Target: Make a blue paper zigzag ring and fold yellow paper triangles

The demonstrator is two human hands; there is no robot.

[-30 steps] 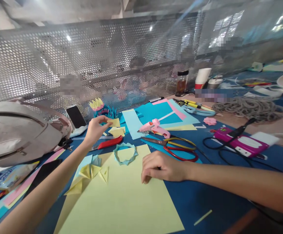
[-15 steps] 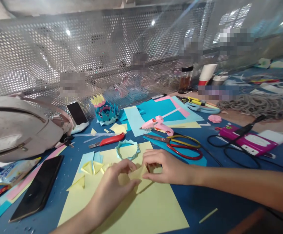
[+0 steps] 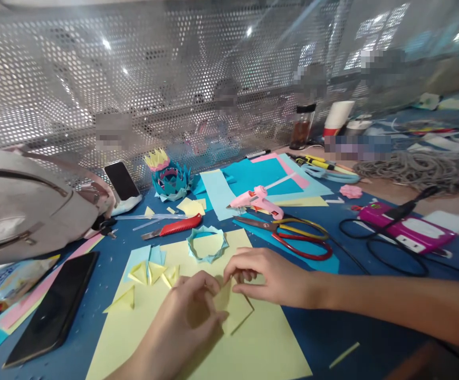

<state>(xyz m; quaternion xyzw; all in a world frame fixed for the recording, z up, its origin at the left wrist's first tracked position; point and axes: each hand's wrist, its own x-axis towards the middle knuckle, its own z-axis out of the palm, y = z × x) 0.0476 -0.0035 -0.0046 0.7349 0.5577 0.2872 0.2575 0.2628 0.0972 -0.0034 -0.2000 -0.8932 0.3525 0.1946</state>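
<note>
- Lower centre of frame, over larger yellow sheet (image 3: 269,351): small yellow paper (image 3: 236,314), no clear long axis.
- Pinched at left edge by left hand (image 3: 182,316).
- At top corner: right hand (image 3: 280,277), fingers bent, pinch unclear.
- Both equally near.

Over the large yellow sheet (image 3: 261,356), its near edge cropped by the view, the left hand (image 3: 180,316) hides part of a small yellow paper (image 3: 238,312); how the right hand (image 3: 269,277) meets it is unclear. Toward the left edge of the desk (image 3: 312,327), a backpack (image 3: 35,206) and snack packet (image 3: 16,282) are cut off. Clutter by the far right corner blurs.
</note>
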